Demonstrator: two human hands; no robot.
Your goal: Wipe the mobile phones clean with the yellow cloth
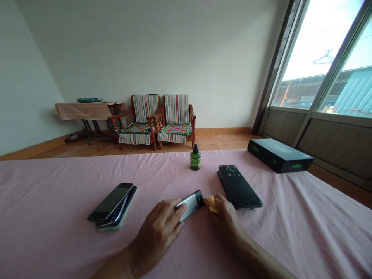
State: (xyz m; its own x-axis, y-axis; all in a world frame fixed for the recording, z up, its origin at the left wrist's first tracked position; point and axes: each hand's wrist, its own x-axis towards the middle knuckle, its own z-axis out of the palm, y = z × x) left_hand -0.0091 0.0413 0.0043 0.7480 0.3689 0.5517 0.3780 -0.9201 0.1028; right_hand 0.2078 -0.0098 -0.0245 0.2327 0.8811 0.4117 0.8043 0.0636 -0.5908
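My left hand (158,228) grips a small silver phone (190,203) by its near end and holds it tilted above the pink tablecloth (58,201). My right hand (225,217) is closed on a yellow cloth (210,204) that touches the phone's far end. Left of my hands lies a stack of dark phones (113,207). A second stack of black phones (238,186) lies just right of my right hand. A small green bottle (195,157) with a black cap stands upright beyond the hands.
A flat black box (279,155) lies at the table's far right corner. Beyond the table stand two wooden armchairs (157,120) with striped covers and a side table (87,110) against the wall. Large windows (325,58) run along the right.
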